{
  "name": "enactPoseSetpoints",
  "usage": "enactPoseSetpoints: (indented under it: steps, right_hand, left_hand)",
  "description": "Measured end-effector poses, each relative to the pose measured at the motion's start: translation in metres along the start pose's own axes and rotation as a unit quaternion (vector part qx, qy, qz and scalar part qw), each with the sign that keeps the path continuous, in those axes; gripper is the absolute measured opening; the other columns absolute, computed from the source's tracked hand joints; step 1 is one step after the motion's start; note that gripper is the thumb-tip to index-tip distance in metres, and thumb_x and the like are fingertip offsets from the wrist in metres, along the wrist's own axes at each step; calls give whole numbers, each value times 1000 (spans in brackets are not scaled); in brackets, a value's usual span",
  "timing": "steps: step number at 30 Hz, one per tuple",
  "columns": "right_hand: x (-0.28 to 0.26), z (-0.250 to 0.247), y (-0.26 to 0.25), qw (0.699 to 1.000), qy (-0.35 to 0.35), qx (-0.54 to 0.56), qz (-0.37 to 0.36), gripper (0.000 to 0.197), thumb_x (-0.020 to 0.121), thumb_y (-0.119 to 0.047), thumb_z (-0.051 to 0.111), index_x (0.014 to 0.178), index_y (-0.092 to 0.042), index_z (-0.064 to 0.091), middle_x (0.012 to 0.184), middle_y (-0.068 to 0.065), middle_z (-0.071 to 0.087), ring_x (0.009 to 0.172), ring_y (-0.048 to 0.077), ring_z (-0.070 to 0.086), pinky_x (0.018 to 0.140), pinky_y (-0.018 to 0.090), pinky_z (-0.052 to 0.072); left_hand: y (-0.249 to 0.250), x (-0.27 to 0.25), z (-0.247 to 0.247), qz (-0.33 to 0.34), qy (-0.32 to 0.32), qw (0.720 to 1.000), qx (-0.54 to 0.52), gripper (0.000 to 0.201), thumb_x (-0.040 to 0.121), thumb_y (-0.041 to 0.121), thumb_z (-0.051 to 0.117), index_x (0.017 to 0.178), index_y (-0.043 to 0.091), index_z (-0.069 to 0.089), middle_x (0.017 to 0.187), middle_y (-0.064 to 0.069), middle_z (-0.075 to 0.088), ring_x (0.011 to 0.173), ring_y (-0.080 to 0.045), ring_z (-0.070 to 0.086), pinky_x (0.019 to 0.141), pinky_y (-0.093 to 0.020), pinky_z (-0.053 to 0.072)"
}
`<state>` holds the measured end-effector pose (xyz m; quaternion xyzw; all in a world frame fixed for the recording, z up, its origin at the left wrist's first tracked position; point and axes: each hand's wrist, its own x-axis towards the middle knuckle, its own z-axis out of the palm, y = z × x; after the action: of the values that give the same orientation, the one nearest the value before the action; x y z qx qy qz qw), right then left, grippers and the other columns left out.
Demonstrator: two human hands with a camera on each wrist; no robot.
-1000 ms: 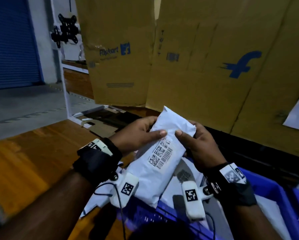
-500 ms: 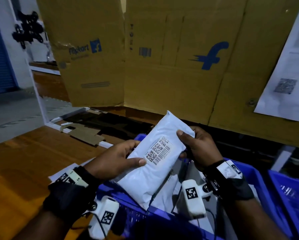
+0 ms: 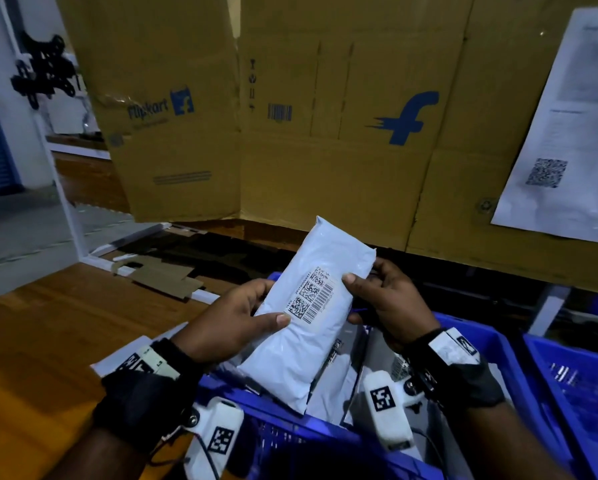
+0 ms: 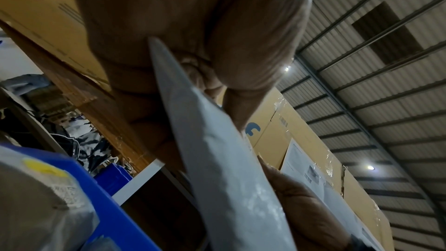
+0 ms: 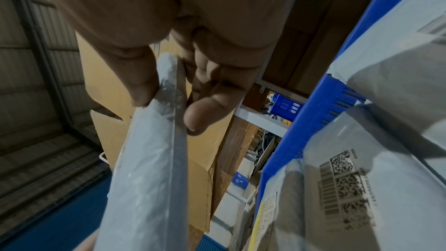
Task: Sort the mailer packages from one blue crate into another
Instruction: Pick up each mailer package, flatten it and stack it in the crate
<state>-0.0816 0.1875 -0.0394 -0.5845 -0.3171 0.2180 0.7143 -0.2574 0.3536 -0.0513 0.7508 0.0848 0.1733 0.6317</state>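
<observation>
A white mailer package (image 3: 308,317) with a barcode label faces up, held above a blue crate (image 3: 498,368). My left hand (image 3: 256,313) grips its left edge, thumb on top near the label. My right hand (image 3: 370,289) pinches its right edge, thumb on the front. The left wrist view shows the white mailer package (image 4: 229,169) edge-on between thumb and fingers. In the right wrist view the white mailer package (image 5: 149,159) is pinched between thumb and forefinger. Several more mailers (image 3: 339,386) lie in the crate below. A second blue crate (image 3: 574,375) stands to the right.
A wall of brown cardboard boxes (image 3: 325,133) rises just behind the crates, with a white printed sheet (image 3: 560,140) taped on at the right. A wooden tabletop (image 3: 48,341) extends to the left. Flat cardboard scraps (image 3: 166,275) lie at its back edge.
The view has swung right and both hands with the package have dropped lower, over the crate. My left hand has slid down the package's left edge; both hands keep hold of it.
</observation>
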Motion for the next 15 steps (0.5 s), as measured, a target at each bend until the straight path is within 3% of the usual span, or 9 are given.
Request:
enactPoseSetpoints:
  steps: [4,9,15]
  right_hand:
    - [0,-1,-4,1000,2,5,-6,49,86,-5,69,129,-13,47,100,10,73,79,25,70,52,31,54]
    - [-2,0,-6,1000,-8,14,-14,49,85,1,67,129,-12,48,93,7,73,73,24,70,48,29,53]
    - [-3,1,-4,1000,-4,9,-13,47,85,0,68,126,-9,48,92,8,74,72,25,70,50,31,54]
  left_hand:
    - [2,-3,-1,7,-19,1000,-1,37,88,4,67,124,6,57,118,-8,71,109,-28,67,88,-37,56]
    - [7,-7,-2,5,-29,1000,-6,34,89,1,62,123,8,57,116,-7,71,107,-24,68,81,-30,56]
    - [8,-10,-5,4,-25,1000,-4,38,88,5,65,125,9,57,118,-7,70,109,-27,67,90,-40,54]
